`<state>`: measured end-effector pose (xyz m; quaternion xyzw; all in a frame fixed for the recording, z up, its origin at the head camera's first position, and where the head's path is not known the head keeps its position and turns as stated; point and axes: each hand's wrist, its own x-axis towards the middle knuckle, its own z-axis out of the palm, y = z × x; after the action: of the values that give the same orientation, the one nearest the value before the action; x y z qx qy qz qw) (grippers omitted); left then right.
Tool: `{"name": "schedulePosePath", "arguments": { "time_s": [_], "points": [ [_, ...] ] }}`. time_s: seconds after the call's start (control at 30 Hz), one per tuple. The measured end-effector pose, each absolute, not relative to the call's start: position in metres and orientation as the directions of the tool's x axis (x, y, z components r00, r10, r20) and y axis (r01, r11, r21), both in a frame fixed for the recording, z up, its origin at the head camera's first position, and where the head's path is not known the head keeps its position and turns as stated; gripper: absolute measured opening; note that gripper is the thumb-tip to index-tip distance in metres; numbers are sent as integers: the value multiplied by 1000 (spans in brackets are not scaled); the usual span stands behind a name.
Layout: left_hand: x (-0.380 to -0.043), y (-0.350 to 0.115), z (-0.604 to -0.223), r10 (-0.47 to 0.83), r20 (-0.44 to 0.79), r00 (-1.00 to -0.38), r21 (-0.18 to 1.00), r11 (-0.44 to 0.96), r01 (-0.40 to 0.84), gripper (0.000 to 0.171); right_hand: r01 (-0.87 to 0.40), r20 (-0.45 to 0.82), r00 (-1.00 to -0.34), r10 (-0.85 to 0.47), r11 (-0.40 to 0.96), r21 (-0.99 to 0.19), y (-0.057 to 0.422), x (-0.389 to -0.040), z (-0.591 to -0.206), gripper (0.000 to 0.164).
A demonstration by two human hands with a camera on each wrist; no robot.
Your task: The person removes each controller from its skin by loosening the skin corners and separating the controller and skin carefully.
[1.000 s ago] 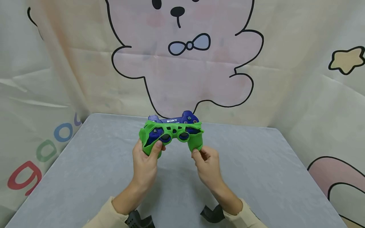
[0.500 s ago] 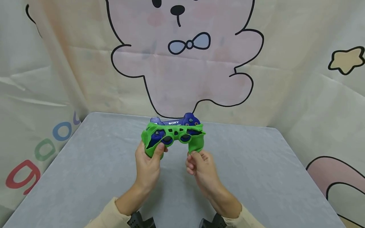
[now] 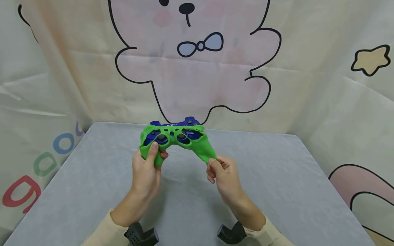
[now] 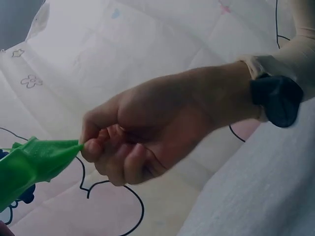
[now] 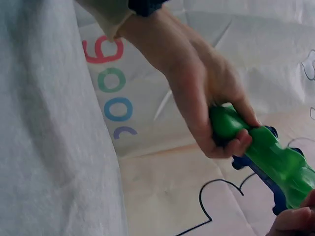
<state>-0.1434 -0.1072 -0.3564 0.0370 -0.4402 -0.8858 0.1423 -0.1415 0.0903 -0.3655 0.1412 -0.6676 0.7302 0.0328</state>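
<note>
A blue game controller point(image 3: 191, 121) marked SONY sits partly inside a green stretchy cover point(image 3: 201, 147), held up above the table in the head view. Its top edge and shoulder buttons stick out past the cover, while sticks and buttons show through the holes. My left hand point(image 3: 146, 174) grips the covered left handle, thumb on the front. With thumb and fingertips, my right hand point(image 3: 227, 176) pinches the end of the cover's right sleeve, which is stretched down and to the right. The left wrist view shows this right hand point(image 4: 152, 128) pinching the green tip; the right handle itself is hidden.
A grey cloth-covered table point(image 3: 184, 212) lies below the hands. Behind it hangs a pale curtain point(image 3: 301, 85) printed with a bear, a star and letters. Black wrist devices point(image 3: 141, 235) are strapped at both sleeves.
My left hand has moved left with the controller. The right hand has moved slightly right, still pinching, so the cover's right sleeve is now stretched out diagonally, longer than before.
</note>
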Motion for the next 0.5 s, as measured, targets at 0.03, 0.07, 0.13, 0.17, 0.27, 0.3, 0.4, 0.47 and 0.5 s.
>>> {"name": "schedulePosePath", "arguments": {
  "time_s": [0.03, 0.07, 0.13, 0.17, 0.27, 0.3, 0.4, 0.47, 0.5],
  "points": [
    [-143, -108, -355, -288, 61, -956, 781, -582, 225, 23, -247, 261, -954, -145, -107, -963, 88, -139, -366, 30],
    [-143, -109, -353, -292, 56, -955, 771, -595, 228, 23, -256, 270, -951, -150, -105, -961, 85, -137, -367, 31],
    [-143, -110, -351, -298, 54, -953, 760, -607, 233, 24, -270, 283, -945, -165, -101, -958, 80, -132, -370, 31],
    [-143, -111, -351, -299, 51, -953, 758, -610, 232, 24, -276, 289, -941, -174, -98, -956, 78, -129, -371, 31],
    [-144, -111, -352, -291, 46, -956, 768, -602, 220, 25, -317, 327, -924, -198, -80, -945, 75, -126, -376, 31],
    [-144, -110, -352, -277, 47, -960, 776, -595, 210, 25, -326, 332, -921, -201, -64, -943, 75, -125, -376, 31],
    [-145, -111, -354, -220, 80, -972, 817, -544, 191, 27, -368, 351, -911, -214, 44, -929, 81, -130, -375, 30],
    [-144, -111, -356, -177, 116, -977, 842, -505, 191, 27, -384, 353, -909, -222, 115, -916, 90, -137, -370, 22],
    [-144, -112, -357, -155, 133, -979, 851, -488, 193, 27, -396, 360, -905, -226, 139, -908, 95, -141, -367, 17]
  ]
}}
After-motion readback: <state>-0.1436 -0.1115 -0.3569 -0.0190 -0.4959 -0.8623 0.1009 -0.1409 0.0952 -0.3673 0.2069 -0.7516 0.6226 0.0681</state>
